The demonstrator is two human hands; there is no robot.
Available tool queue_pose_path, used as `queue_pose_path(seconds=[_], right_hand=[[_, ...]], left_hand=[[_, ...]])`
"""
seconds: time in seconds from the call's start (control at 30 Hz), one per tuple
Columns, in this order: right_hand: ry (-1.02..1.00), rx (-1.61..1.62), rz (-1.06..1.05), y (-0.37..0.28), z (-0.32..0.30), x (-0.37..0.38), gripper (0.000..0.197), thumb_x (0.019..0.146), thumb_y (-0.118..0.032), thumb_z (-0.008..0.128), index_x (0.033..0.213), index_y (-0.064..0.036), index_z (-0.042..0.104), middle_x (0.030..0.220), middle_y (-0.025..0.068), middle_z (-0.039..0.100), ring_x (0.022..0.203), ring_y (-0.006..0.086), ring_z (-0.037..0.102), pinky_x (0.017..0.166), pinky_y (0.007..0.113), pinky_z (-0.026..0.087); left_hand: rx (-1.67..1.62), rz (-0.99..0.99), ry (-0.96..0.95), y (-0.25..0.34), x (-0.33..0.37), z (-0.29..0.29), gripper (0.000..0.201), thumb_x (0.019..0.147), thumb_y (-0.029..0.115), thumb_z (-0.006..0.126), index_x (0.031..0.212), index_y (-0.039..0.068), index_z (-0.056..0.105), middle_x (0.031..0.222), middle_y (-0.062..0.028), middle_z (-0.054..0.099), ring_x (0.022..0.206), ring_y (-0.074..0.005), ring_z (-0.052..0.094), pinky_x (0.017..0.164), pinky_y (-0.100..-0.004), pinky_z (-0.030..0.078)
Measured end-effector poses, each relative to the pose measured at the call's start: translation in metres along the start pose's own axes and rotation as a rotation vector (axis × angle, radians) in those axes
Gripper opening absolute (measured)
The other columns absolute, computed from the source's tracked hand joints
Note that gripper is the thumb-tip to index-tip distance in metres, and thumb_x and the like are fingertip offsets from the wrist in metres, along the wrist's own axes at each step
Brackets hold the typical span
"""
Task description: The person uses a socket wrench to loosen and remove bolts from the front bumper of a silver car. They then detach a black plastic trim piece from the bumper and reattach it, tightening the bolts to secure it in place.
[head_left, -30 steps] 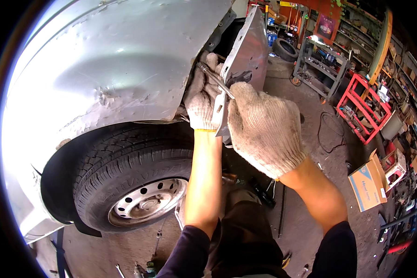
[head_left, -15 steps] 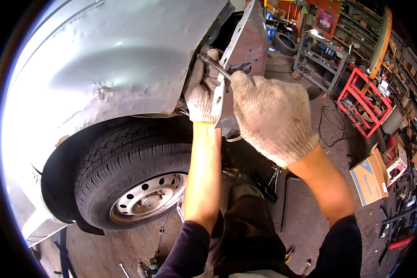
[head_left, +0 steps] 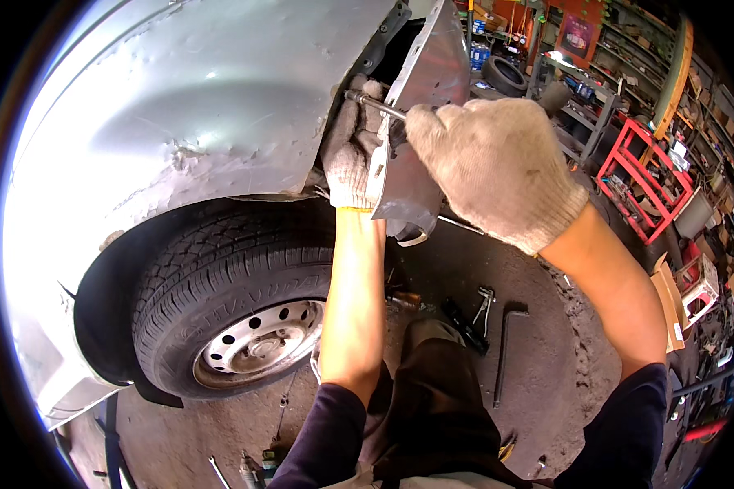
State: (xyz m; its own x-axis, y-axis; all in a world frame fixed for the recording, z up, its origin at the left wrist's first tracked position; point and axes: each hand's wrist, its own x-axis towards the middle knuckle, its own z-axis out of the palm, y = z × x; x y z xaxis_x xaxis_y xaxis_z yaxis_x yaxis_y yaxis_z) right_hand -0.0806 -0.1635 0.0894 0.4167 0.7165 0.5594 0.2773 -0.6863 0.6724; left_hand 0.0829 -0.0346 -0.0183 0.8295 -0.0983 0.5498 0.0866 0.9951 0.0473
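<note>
My right hand (head_left: 497, 167), in an off-white knit glove, is closed round the handle of a metal ratchet wrench (head_left: 377, 103). The tool's head points left, into the gap between a dented silver fender (head_left: 228, 98) and a detached-edged silver panel (head_left: 420, 106). My left hand (head_left: 352, 159), gloved too, reaches up into that gap. Its fingers curl about the wrench head, partly hidden by the tool and the panel's flange. What the wrench head sits on cannot be made out.
Below the fender stands a tyre (head_left: 236, 285) on a steel wheel. An L-shaped bar (head_left: 503, 354) and a ratchet (head_left: 485, 310) lie on the floor. To the right are a red cart frame (head_left: 644, 179), a cardboard box (head_left: 669, 301) and a grey trolley (head_left: 587, 122).
My right hand has swung rightward and slightly up with the wrench handle, which lies nearer to level. The left hand stays in the gap, almost unmoved.
</note>
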Motion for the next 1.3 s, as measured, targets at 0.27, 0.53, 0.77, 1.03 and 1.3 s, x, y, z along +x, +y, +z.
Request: queue_pose_path(seconds=[0.27, 0.53, 0.77, 1.03, 1.3], right_hand=[[0.033, 0.063, 0.144, -0.008, 0.006, -0.002, 0.007, 0.088, -0.016, 0.062, 0.088, -0.0111, 0.057, 0.067, 0.0048, 0.061, 0.061, 0.0235, 0.067, 0.052, 0.037, 0.050], [0.004, 0.007, 0.019, -0.002, 0.002, -0.001, 0.010, 0.084, -0.017, 0.064, 0.089, -0.0094, 0.059, 0.070, 0.0033, 0.061, 0.067, 0.0211, 0.067, 0.056, 0.036, 0.051], [-0.034, -0.111, -0.162, 0.013, -0.001, 0.002, 0.011, 0.082, -0.017, 0.064, 0.090, -0.0090, 0.061, 0.072, 0.0023, 0.062, 0.069, 0.0198, 0.067, 0.057, 0.034, 0.051], [0.074, 0.019, -0.081, 0.006, 0.004, 0.007, 0.015, 0.078, -0.024, 0.069, 0.079, -0.0088, 0.072, 0.068, 0.0089, 0.070, 0.061, 0.0254, 0.071, 0.053, 0.040, 0.053], [0.039, 0.012, -0.162, 0.004, 0.006, 0.008, 0.016, 0.079, -0.024, 0.068, 0.080, -0.0086, 0.072, 0.068, 0.0102, 0.071, 0.062, 0.0258, 0.072, 0.053, 0.040, 0.053]], left_hand=[[-0.060, -0.031, -0.149, 0.000, -0.003, -0.007, 0.036, 0.107, 0.008, 0.053, 0.141, -0.005, 0.054, 0.124, -0.0250, 0.068, 0.098, -0.0162, 0.074, 0.053, -0.0070, 0.044], [-0.001, 0.039, -0.112, -0.004, 0.001, -0.006, 0.033, 0.107, 0.008, 0.054, 0.136, -0.007, 0.056, 0.116, -0.0231, 0.069, 0.083, -0.0123, 0.071, 0.050, -0.0078, 0.039], [0.004, 0.007, -0.084, -0.002, 0.002, -0.006, 0.030, 0.106, 0.008, 0.054, 0.131, -0.007, 0.059, 0.116, -0.0227, 0.070, 0.085, -0.0141, 0.072, 0.047, -0.0085, 0.037], [0.146, 0.118, 0.065, -0.006, -0.003, 0.011, 0.028, 0.106, 0.010, 0.054, 0.129, -0.005, 0.061, 0.116, -0.0192, 0.072, 0.087, -0.0144, 0.074, 0.047, -0.0084, 0.041], [0.151, 0.167, 0.048, -0.003, -0.005, 0.004, 0.027, 0.105, 0.005, 0.054, 0.129, -0.006, 0.060, 0.117, -0.0209, 0.070, 0.102, -0.0240, 0.073, 0.067, -0.0195, 0.059]])
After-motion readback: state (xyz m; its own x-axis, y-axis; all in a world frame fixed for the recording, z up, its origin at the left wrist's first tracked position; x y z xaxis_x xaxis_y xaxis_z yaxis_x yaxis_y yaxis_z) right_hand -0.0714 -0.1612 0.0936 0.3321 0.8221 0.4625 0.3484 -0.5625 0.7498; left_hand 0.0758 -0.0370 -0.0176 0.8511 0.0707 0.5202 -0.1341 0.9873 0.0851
